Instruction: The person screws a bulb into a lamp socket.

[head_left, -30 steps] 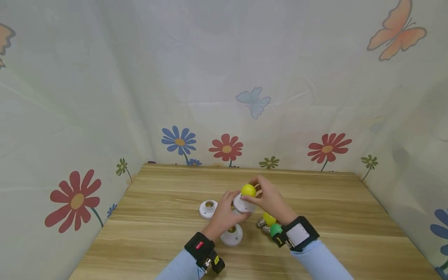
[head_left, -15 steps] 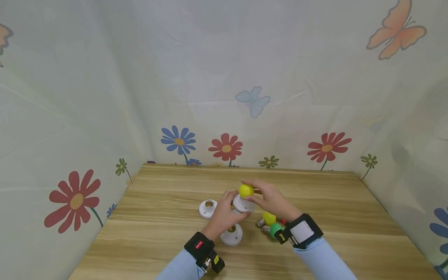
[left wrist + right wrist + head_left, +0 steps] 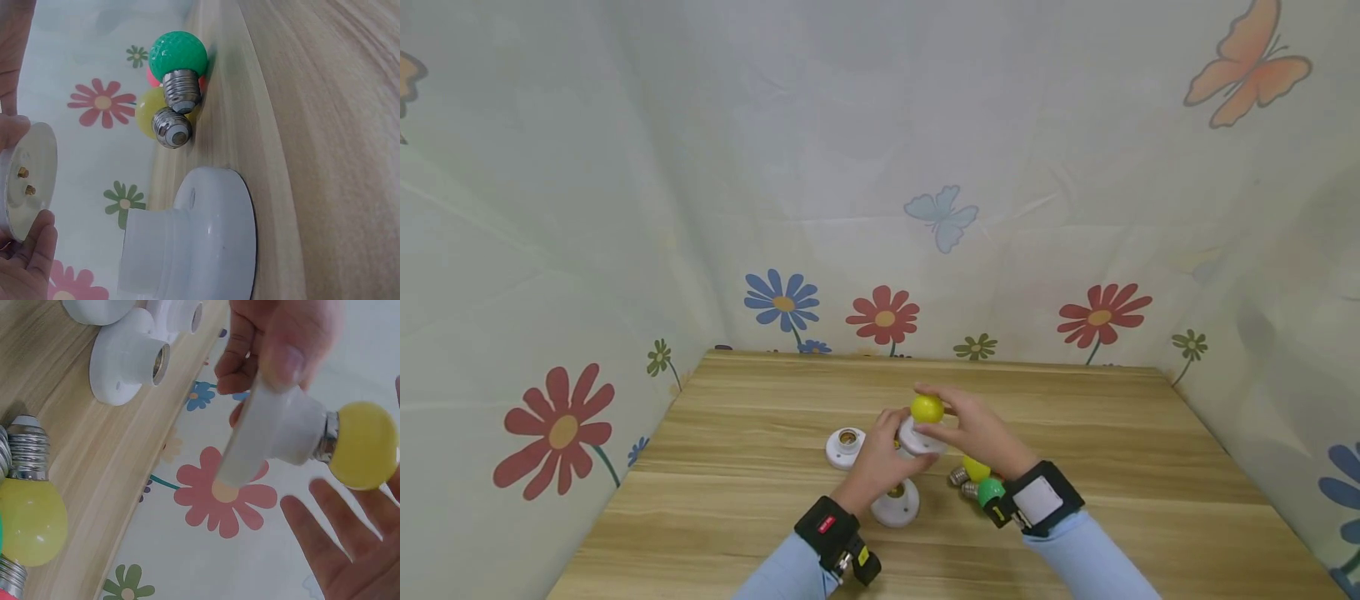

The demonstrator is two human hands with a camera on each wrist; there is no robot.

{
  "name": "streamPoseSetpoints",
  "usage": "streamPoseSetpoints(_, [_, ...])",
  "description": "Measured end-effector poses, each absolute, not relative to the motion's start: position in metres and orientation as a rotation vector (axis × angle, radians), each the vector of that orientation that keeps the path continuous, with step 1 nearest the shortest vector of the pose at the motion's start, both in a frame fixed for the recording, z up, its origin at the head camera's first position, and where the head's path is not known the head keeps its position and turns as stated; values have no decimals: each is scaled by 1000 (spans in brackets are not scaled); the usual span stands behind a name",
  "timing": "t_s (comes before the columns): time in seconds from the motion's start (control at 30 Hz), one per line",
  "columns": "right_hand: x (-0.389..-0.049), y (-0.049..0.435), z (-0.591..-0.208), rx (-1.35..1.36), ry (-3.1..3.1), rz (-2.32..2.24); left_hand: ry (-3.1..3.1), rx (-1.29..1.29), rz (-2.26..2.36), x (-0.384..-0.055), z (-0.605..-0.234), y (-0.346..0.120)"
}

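Observation:
My left hand grips a white lamp holder by its round base, raised above the table. Two brass screws show on its underside in the left wrist view. A yellow light bulb stands in the holder's socket, a band of its metal thread still visible. Around the bulb's globe, my right hand has its thumb and index finger; its other fingers are spread out in the right wrist view. The bulb's far side is partly cut off there.
More white lamp holders stand on the wooden table, one partly hidden behind my left hand. Under my right wrist lie a green bulb, another yellow bulb and a mostly hidden red one. A flowered curtain encloses the table.
My right hand's thumb and fingers have shifted around the bulb, and the wrist swung right, then back. The bulb moved slightly left. My left hand holds the lamp holder nearly still.

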State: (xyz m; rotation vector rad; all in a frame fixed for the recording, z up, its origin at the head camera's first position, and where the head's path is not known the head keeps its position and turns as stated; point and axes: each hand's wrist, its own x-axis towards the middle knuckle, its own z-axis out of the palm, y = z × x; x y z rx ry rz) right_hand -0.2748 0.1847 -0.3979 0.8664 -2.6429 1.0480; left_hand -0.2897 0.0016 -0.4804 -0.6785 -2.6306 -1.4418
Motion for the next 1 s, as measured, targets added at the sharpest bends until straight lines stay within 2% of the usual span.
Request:
streamPoseSetpoints(0.4, [-278, 180, -403, 717, -2526, 916, -2647, -647, -1464, -290, -478, 3])
streamPoseSetpoints(1.0, [-280, 196, -397, 965, -2559, 941, -2610, -681, -1469, -288, -477, 1])
